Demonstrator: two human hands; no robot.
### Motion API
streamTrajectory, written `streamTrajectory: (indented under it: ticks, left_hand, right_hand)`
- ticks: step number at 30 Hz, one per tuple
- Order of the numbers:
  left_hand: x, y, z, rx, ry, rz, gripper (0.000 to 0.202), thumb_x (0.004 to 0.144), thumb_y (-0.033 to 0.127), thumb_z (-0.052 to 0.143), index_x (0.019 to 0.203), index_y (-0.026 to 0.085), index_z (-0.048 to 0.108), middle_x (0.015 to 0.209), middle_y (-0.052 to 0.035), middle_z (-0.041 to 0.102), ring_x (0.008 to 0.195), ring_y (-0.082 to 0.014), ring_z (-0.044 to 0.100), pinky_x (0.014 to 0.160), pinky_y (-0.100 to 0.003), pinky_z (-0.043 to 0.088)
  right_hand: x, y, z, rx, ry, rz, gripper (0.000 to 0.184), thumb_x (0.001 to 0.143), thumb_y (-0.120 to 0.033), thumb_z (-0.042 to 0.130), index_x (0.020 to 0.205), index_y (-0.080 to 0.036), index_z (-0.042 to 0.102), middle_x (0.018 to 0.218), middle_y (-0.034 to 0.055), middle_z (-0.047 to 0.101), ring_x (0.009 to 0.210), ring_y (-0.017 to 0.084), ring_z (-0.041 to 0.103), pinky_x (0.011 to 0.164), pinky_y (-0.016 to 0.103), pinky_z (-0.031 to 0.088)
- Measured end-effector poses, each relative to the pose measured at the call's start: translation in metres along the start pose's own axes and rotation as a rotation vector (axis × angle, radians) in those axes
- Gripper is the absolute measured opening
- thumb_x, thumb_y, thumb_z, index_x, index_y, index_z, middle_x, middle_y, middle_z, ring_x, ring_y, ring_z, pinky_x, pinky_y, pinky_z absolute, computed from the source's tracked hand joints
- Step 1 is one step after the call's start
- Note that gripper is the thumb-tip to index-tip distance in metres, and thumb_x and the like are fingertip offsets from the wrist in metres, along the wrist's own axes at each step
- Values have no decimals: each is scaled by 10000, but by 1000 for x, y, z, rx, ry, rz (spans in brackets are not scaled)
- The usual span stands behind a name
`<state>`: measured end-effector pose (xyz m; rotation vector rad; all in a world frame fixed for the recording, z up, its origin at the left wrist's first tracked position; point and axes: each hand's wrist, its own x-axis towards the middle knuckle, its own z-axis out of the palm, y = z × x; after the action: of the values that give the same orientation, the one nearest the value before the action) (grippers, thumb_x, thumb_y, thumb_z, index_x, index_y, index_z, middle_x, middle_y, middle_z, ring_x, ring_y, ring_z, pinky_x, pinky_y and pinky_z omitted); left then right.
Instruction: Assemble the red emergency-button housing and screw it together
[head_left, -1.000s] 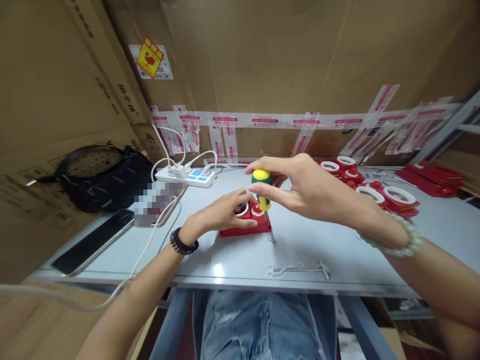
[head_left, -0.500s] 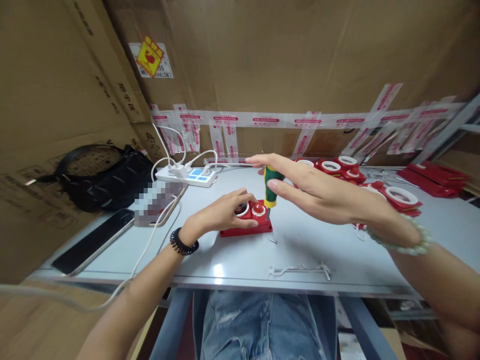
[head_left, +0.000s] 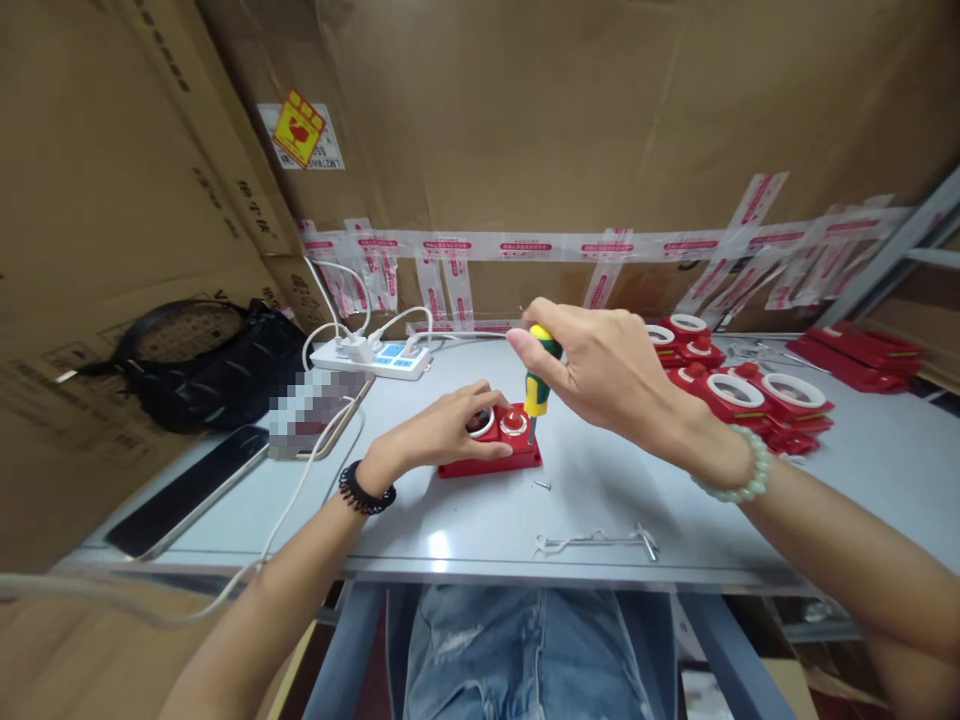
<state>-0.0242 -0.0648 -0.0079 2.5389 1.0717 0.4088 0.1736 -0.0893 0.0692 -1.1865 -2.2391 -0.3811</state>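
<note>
My left hand is closed around a red box that has a white-ringed round window and a red dome on its top, pressing it to the table. In my right hand is a screwdriver with a green and yellow handle, gripped near its upper end. It stands nearly upright, its tip at the box's right end; what it meets there is too small to make out. A loose screw lies on the table just in front of the box.
Nearer the front edge lies a metal T-shaped tool with white string. Several similar red units and red parts sit to the right. On the left are a power strip, a black phone, a cable and a black bag.
My right hand has gone from flat, stretched fingers against the screwdriver handle to fingers curled around its top. The screwdriver leans slightly more. My left hand and the red box stay put.
</note>
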Motion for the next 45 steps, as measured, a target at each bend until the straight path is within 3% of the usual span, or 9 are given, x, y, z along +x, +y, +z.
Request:
streamTrajectory:
  ticks: [5, 9, 13, 19, 26, 30, 34, 40, 45]
  left_hand:
    - [1, -3, 1, 15, 13, 15, 427, 797, 531, 596, 1101, 235, 551, 1073, -49, 542, 941, -210, 537, 838, -336, 441]
    - [1, -3, 1, 26, 10, 4, 401, 802, 539, 587, 1062, 236, 551, 1076, -45, 538, 913, -202, 540, 822, -334, 443]
    - [1, -4, 2, 43, 4, -11, 410, 796, 532, 594, 1065, 227, 546, 977, -31, 552, 827, -185, 537, 747, -316, 436]
    - [1, -3, 2, 30, 1, -1, 396, 803, 520, 591, 1072, 232, 549, 1017, -36, 557, 889, -199, 538, 783, -319, 435]
    - [0, -1, 0, 21, 6, 10, 402, 812, 498, 594, 1111, 234, 539, 1053, -36, 538, 928, -200, 530, 822, -326, 433]
    - [0, -1, 1, 11, -2, 7, 400, 807, 512, 596, 1089, 233, 544, 1056, -41, 535, 935, -205, 530, 834, -330, 437]
    - [0, 0, 0, 19, -1, 0, 408, 806, 531, 584, 1077, 228, 543, 1058, -46, 539, 941, -214, 534, 833, -339, 438]
    - [0, 1, 0, 1, -10, -16, 418, 799, 514, 593, 1118, 248, 541, 1065, -40, 533, 922, -205, 535, 811, -329, 433]
    - [0, 2, -1, 4, -11, -12, 423, 811, 523, 577, 1121, 239, 528, 1037, -33, 530, 910, -197, 527, 803, -318, 428]
  right_hand:
    - [-4, 18, -16, 462, -287, -312, 388, 967, -297, 338, 1347, -230, 378, 1300, 70, 541, 974, 150, 575, 814, 296, 426]
    - [-1, 22, -26, 472, -310, -306, 288, 913, -318, 488, 1181, -223, 531, 1025, 23, 661, 735, 117, 571, 678, 260, 417]
    - [0, 7, -18, 182, -93, -140, 278, 795, -443, 623, 892, -183, 607, 602, -28, 571, 510, 97, 432, 516, 245, 280]
    - [1, -10, 2, -186, 89, 46, 428, 883, -507, 377, 761, -176, 620, 542, 18, 533, 479, 128, 411, 501, 280, 199]
    - [-2, 19, -22, 366, -270, -304, 349, 964, -332, 334, 1254, -195, 471, 1199, 86, 588, 998, 173, 570, 820, 304, 420]
    - [-4, 23, -34, 390, -389, -300, 299, 948, -348, 398, 1193, -213, 504, 1072, 54, 648, 845, 155, 590, 740, 288, 422]
    - [-1, 14, -23, 207, -235, -159, 296, 905, -446, 475, 955, -178, 592, 647, 6, 603, 513, 115, 446, 530, 257, 307]
    - [1, 5, 8, -95, 158, 122, 460, 848, -572, 459, 661, -168, 576, 487, -1, 449, 459, 103, 326, 504, 270, 187]
    - [-1, 13, 0, 162, 162, 75, 424, 835, -504, 518, 560, -181, 508, 479, -29, 432, 460, 80, 301, 491, 262, 221]
